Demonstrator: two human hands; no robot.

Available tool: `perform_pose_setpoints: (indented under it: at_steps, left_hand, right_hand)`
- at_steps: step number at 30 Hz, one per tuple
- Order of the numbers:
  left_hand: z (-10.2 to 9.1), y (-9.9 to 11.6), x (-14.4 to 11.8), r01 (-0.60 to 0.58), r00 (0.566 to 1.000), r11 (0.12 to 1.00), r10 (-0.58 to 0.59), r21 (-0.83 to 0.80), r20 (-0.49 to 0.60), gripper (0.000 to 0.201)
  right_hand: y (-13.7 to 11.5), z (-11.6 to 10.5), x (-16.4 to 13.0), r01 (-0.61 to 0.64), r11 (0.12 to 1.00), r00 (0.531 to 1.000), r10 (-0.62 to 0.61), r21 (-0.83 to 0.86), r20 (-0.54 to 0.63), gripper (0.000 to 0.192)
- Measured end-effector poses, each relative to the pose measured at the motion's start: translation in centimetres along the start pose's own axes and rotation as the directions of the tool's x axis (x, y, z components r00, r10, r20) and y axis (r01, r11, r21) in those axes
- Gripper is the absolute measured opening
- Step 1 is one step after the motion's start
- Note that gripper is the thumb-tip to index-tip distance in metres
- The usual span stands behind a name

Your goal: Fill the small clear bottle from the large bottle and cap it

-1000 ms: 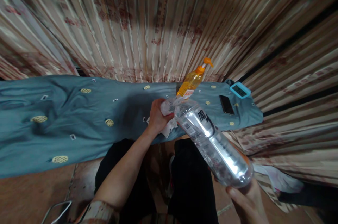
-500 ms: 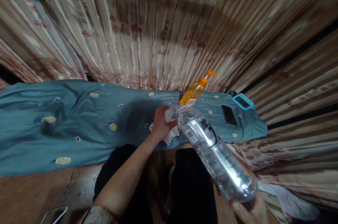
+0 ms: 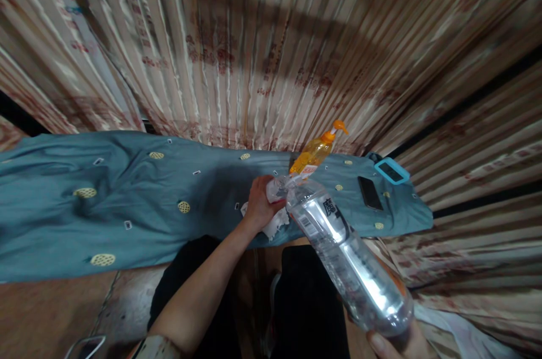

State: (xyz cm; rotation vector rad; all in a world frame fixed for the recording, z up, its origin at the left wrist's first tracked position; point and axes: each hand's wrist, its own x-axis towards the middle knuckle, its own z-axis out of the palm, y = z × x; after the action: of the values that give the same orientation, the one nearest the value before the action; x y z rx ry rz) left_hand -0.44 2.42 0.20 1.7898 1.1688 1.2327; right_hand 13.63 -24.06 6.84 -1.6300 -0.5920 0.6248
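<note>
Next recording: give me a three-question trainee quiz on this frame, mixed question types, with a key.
1. True or false: the clear plastic bottle stands upright on the blue cloth.
2. What does the left hand grip at the bottle's neck? A) white tissue B) a sponge C) a spoon
3. Which part of the bottle does the right hand hold?

Key:
1. False; it is held tilted, neck toward the cloth.
2. A
3. Its base.
</note>
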Motion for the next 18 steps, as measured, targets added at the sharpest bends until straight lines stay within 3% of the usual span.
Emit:
perform_pose_setpoints:
  at_steps: [3, 5, 8, 14, 18]
  left_hand:
    - [-0.1, 0.0, 0.0, 0.001, 1.0, 1.0, -0.001, -0.003, 0.002, 0.057]
    - [-0.1, 0.0, 0.0, 0.005, 1.0, 1.0, -0.005, -0.002, 0.0, 0.057]
    - [0.0, -0.2, 0.0, 0.007, 1.0, 1.0, -0.007, -0.002, -0.01, 0.058]
    - [0.0, -0.1, 0.1, -0.002, 1.0, 1.0, 0.002, -0.009, -0.021, 0.055]
    - [-0.2, 0.0, 0.1, 0.018, 1.0, 1.0, -0.018, -0.002, -0.004, 0.054]
  right_hand:
    - [1.3, -1.6, 1.1, 0.043, 0.999, 0.996, -0.043, -0.002, 0.081, 0.078]
    - [2.3, -3.1, 2.0, 0.088, 0.993, 0.976, -0.071, -0.075, 0.204, 0.074]
    - [3.5, -4.8, 2.9, 0.137, 0.984, 0.96, -0.104, -0.114, 0.261, 0.071]
    - [4.2, -4.6, 3.0, 0.18, 0.984, 0.951, -0.17, -0.015, 0.26, 0.072]
    - [4.6, -4.2, 3.1, 0.118, 0.993, 0.963, -0.113, -0.006, 0.246, 0.068]
